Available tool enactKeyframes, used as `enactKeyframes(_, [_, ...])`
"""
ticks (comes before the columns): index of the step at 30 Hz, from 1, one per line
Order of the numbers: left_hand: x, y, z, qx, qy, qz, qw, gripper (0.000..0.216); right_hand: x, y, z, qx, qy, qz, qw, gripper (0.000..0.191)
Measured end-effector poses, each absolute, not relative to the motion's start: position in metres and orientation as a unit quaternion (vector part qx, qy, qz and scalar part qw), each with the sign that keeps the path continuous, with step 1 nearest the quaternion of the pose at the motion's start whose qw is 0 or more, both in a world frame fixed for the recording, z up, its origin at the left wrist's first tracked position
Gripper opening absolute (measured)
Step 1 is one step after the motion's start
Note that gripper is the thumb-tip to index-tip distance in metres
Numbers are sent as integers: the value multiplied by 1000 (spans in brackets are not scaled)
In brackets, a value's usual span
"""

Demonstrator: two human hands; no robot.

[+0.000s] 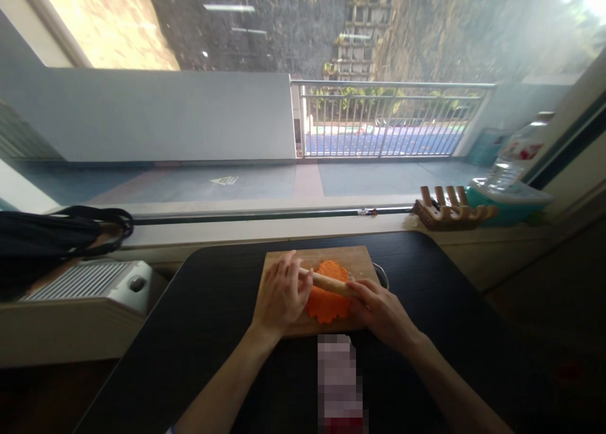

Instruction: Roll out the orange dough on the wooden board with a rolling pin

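Note:
A flat orange piece of dough [326,298] lies on a wooden board [353,260] on a black table [208,314]. Across the dough rests a thin wooden rolling pin [330,283]. My left hand [280,295] presses on the pin's left end with its fingers curled over it. My right hand [379,308] covers the pin's right end in the same way. Both hands lie over the board, one on each side of the dough.
Behind the table runs a window sill with a wooden rack [449,208], a teal tub [509,204] and a plastic bottle [518,153]. A white heater [89,281] with a dark bag [52,235] stands at the left. A blurred object [338,383] lies near me.

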State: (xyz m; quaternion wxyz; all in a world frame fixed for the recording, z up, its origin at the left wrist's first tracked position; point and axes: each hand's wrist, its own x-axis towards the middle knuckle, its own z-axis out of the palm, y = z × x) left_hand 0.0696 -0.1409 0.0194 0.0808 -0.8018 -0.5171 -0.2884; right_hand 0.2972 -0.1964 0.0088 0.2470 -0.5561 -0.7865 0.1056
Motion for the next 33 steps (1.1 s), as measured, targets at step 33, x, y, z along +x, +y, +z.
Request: enactKeyframes(33, [121, -72, 7, -841, -532, -94, -17, 47, 290, -134, 8, -695, -715, 48, 69, 45])
